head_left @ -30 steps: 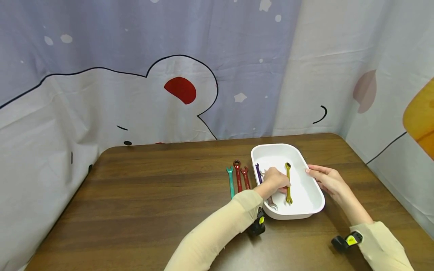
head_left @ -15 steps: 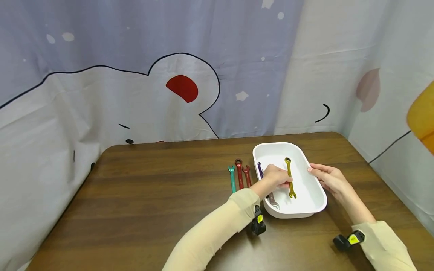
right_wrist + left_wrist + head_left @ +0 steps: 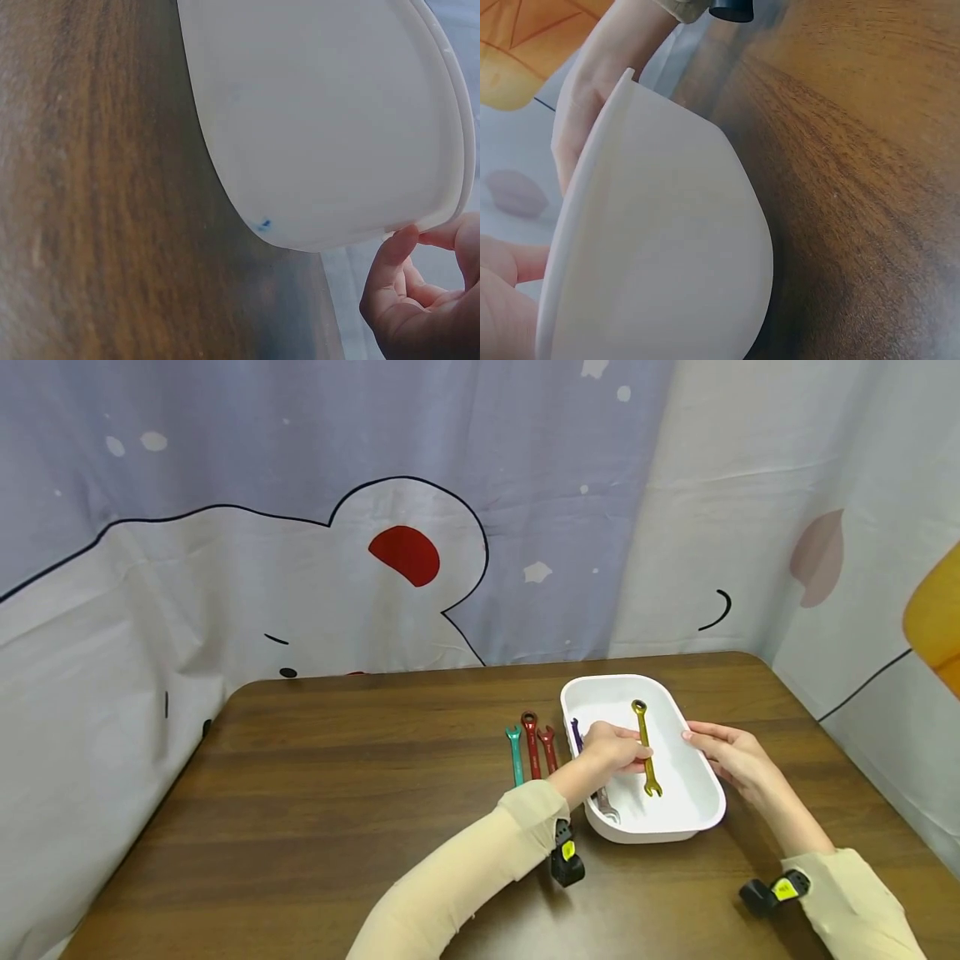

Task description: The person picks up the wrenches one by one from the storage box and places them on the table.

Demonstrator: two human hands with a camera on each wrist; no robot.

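Nearest, the table (image 3: pixel 337 827) is brown wood. A white tray (image 3: pixel 678 797) stands on it. The right hand (image 3: pixel 731 758) pinches the tray's right rim, thumb against fingers. The left hand (image 3: pixel 611 748) pinches a yellow wrench (image 3: pixel 648 767) over the tray floor; contact with the floor cannot be told. A silver wrench (image 3: pixel 608 810) and a purple wrench (image 3: pixel 576 733) lie along the left wall. Behind the table hangs a printed curtain (image 3: pixel 300 577).
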